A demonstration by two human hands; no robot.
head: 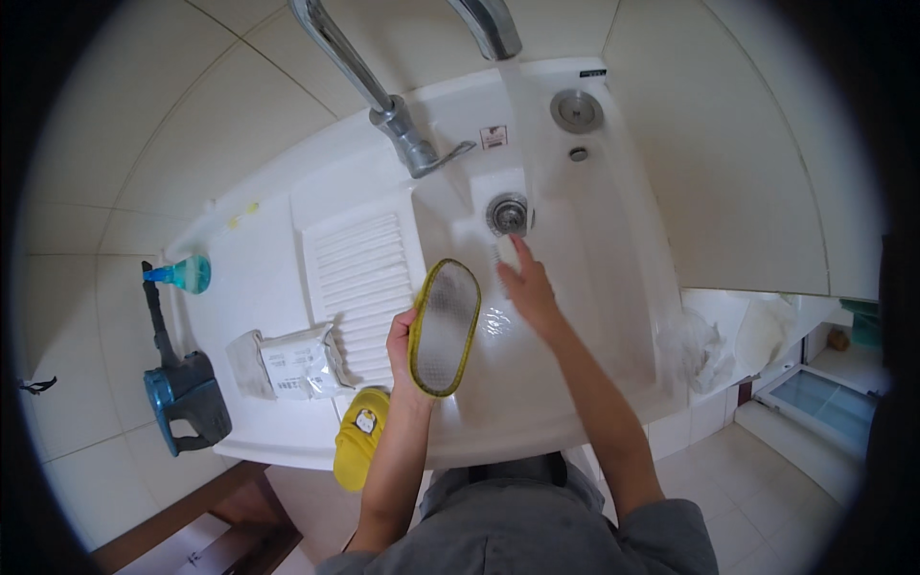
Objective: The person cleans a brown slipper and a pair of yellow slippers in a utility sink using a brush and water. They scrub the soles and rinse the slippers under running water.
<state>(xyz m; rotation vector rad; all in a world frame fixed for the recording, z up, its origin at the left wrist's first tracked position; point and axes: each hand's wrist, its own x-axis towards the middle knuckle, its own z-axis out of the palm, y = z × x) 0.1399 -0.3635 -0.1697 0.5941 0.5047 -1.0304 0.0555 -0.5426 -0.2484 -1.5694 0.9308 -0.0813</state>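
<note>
My left hand (pixel 404 348) grips a yellow-rimmed slipper (pixel 444 329) by its side, above the white laundry sink (pixel 467 413). The slipper's patterned grey underside faces up towards me. To its right, my right hand (pixel 528 287) is closed on a white scrubbing brush (pixel 507 259), whose bristles point left, just below the metal drain (pixel 510 214). Brush and slipper are apart. A second yellow slipper (pixel 356 438) with a small cartoon figure lies at the sink's front edge, left of my left forearm.
A chrome faucet (pixel 413 144) stands behind the ribbed washboard (pixel 363 287). Further left are a wipes pack (pixel 298 363), a spray bottle (pixel 188 274) and a handheld vacuum (pixel 188 402). A second spout (pixel 496 36) hangs above the sink; crumpled plastic (pixel 708 348) lies at right.
</note>
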